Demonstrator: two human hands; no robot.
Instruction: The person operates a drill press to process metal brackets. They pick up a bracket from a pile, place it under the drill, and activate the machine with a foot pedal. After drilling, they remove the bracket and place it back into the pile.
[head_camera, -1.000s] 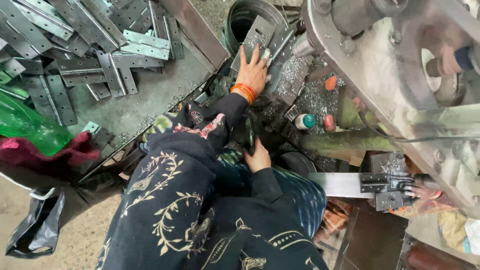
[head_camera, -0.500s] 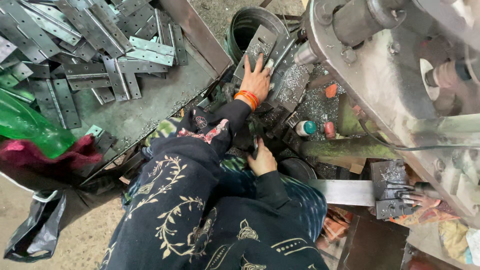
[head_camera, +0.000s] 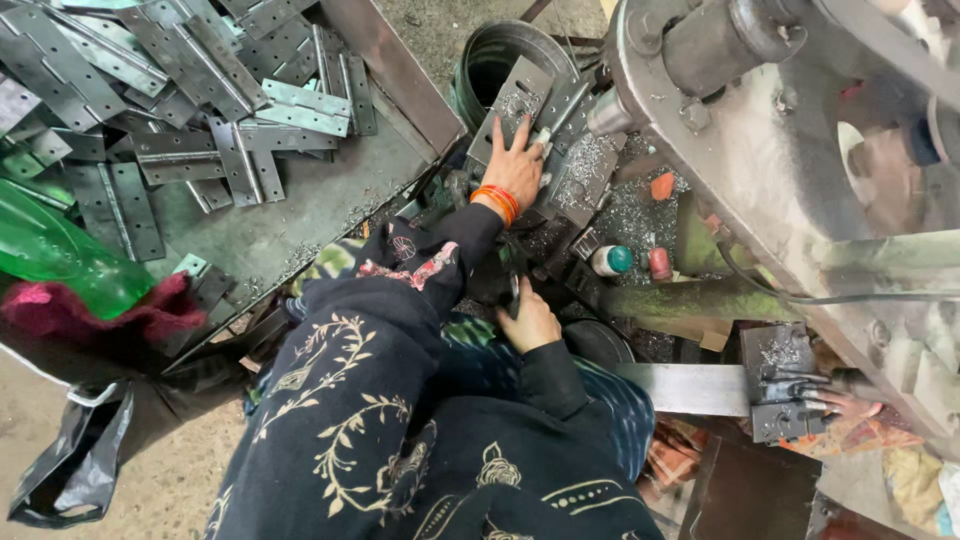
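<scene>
My left hand (head_camera: 515, 168), with orange bangles at the wrist, is stretched forward and presses down on a grey metal hinge plate (head_camera: 518, 98) lying on the machine bed among metal shavings. My right hand (head_camera: 532, 322) is lower, close to my lap, with its fingers closed round a dark handle (head_camera: 512, 290) that sticks up from the machine. Both arms are in dark sleeves with a pale floral pattern.
A tray (head_camera: 300, 215) at the left holds several loose hinge plates (head_camera: 200, 90). A green plastic bottle (head_camera: 60, 255) lies beside it. The big grey machine body (head_camera: 770, 150) fills the right. Another person's hand (head_camera: 850, 405) rests by a metal block (head_camera: 780, 385).
The view has shifted a little. My left hand stays on the hinge plate and my right hand stays on the handle.
</scene>
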